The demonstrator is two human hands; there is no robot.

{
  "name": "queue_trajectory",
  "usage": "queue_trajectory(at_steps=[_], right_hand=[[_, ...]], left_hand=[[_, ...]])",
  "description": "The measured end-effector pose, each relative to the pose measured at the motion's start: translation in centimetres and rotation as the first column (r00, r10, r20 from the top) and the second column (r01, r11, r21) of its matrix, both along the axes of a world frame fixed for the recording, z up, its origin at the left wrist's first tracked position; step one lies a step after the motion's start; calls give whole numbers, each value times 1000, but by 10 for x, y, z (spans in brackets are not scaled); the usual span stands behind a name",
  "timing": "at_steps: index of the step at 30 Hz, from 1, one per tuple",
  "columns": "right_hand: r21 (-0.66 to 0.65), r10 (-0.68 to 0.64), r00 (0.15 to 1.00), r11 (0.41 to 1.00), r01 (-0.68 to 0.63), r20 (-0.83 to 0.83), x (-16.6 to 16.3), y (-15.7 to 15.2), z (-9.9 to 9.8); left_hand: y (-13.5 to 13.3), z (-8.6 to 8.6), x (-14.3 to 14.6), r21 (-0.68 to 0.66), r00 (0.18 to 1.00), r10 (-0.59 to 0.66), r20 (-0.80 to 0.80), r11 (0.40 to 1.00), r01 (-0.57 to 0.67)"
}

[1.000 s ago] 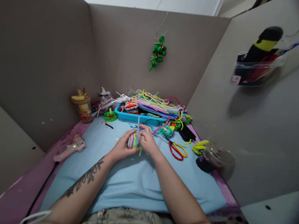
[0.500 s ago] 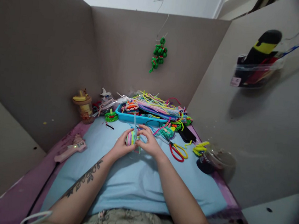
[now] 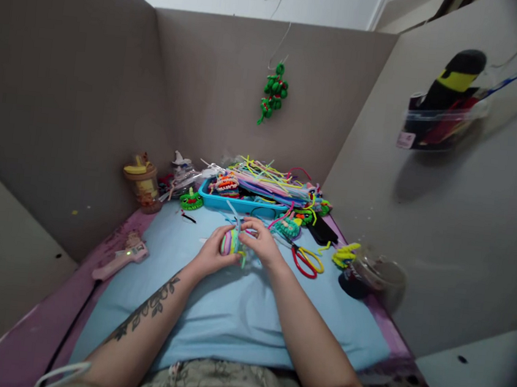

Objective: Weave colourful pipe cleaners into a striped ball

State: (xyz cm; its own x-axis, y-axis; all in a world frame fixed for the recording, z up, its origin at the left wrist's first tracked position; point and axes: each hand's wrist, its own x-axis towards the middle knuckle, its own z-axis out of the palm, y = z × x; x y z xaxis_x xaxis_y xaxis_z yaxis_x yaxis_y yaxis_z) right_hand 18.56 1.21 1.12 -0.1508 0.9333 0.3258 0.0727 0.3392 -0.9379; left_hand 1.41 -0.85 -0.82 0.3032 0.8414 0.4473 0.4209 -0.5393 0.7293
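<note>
Over the middle of the blue cloth [image 3: 236,320], my left hand [image 3: 212,255] is closed around a small rounded piece of pastel-striped pipe cleaners [image 3: 230,243]. A light blue pipe cleaner [image 3: 233,209] sticks up from it toward the back, and shorter ends poke out below. My right hand [image 3: 260,243] is at the piece's right side, its fingers bent and closed about the light blue strand. The exact grip of the right fingertips is partly hidden. Scissors [image 3: 305,262] with one red and one yellow handle lie to the right of my right hand.
A blue tray [image 3: 243,206] heaped with loose pipe cleaners [image 3: 269,182] stands at the back. A green pipe-cleaner figure [image 3: 191,199] sits left of it. A pink glue gun [image 3: 121,261] lies left, a cup [image 3: 142,187] behind it. A dark container [image 3: 354,283] stands right. Grey panels enclose three sides.
The striped piece has shifted slightly right and turned in my left hand. The light blue strand now leans left instead of upright. My right hand has moved a little right, its fingers more bent.
</note>
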Motion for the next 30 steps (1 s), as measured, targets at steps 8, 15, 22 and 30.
queue_trajectory(at_steps=[8,15,22,30], right_hand=[[143,-28,976,990,-3,214,-4,-5,0],[141,-37,972,990,4,231,-7,-7,1],[106,-49,978,994,28,202,-6,-6,1],[110,-42,973,994,17,228,-7,-5,0]], left_hand=[[2,-3,-4,-135,995,2,104,991,12],[-1,0,-2,-106,998,-31,63,994,37],[-1,0,-2,-46,1000,-8,10,999,8],[-1,0,-3,-28,1000,-14,-7,999,14]])
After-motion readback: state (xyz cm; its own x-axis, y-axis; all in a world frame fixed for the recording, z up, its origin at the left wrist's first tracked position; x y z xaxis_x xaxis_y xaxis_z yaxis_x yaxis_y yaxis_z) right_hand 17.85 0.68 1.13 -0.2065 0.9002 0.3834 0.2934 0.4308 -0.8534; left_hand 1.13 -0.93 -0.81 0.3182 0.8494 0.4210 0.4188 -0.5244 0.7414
